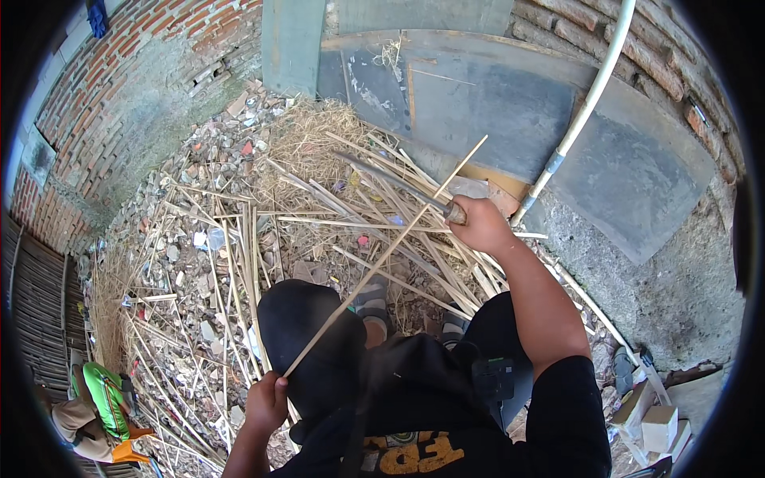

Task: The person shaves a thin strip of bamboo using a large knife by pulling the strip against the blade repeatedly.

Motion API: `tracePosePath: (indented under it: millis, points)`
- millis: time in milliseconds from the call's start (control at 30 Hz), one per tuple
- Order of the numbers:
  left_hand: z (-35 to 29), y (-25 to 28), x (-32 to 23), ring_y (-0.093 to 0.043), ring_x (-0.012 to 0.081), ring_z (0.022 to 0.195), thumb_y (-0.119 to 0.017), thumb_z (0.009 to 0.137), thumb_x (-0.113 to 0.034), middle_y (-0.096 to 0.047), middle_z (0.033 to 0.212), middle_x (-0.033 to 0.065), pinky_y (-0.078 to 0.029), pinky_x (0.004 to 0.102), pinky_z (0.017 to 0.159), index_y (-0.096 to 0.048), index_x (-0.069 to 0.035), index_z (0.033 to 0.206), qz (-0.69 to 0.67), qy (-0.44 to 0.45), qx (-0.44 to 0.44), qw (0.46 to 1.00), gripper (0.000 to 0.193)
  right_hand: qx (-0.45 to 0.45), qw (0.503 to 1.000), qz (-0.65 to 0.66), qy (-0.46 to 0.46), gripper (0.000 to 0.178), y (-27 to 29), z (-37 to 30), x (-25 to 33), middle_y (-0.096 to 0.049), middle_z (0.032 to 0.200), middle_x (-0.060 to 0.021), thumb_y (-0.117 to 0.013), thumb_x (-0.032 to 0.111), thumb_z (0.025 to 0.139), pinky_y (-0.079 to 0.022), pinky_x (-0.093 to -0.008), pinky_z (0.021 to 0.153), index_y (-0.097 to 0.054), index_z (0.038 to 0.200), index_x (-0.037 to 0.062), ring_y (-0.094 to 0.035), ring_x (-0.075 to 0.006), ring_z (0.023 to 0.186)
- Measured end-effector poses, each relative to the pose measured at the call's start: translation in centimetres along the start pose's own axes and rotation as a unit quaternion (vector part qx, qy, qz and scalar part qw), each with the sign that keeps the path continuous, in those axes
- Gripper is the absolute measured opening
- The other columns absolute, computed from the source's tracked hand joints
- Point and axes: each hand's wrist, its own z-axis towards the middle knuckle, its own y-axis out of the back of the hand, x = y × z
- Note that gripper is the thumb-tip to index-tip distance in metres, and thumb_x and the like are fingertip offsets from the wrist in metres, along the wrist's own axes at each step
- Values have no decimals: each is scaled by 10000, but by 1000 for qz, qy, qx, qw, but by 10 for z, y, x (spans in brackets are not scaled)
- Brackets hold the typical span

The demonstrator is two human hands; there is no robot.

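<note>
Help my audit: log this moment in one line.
left hand: grips pale strip; right hand: grips knife; strip: crosses knife; ground: loose strips

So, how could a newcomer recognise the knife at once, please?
Find the grey panels at the top, then the right hand below them. It grips the knife; unlike the pale sticks around it, this one is dark-bladed.

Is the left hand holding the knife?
No, the right hand grips the knife by its handle, while the left hand holds a thin pale strip.
</note>
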Motion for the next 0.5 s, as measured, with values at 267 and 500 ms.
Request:
tracePosePath:
  millis: [267,500]
  points:
    - [8,-2,-3,-584,495,629,-445,1068,-292,-557,614,239,-421,529,552,-524,-21,809,-15,9,-10,1000,383,66,988,-72,122,228,-10,-16,37,-675,788,-161,-708,143,745,-528,-504,699,-637,957,102,-675,-393,790]
    - [8,1,-5,-580,494,625,-464,1060,-273,-560,614,240,-421,535,555,-527,-23,824,14,-6,-17,1000,349,59,991,-85,81,230,-8,-7,27,-688,821,-149,-701,158,754,-542,-504,715,-629,966,106,-687,-378,819]
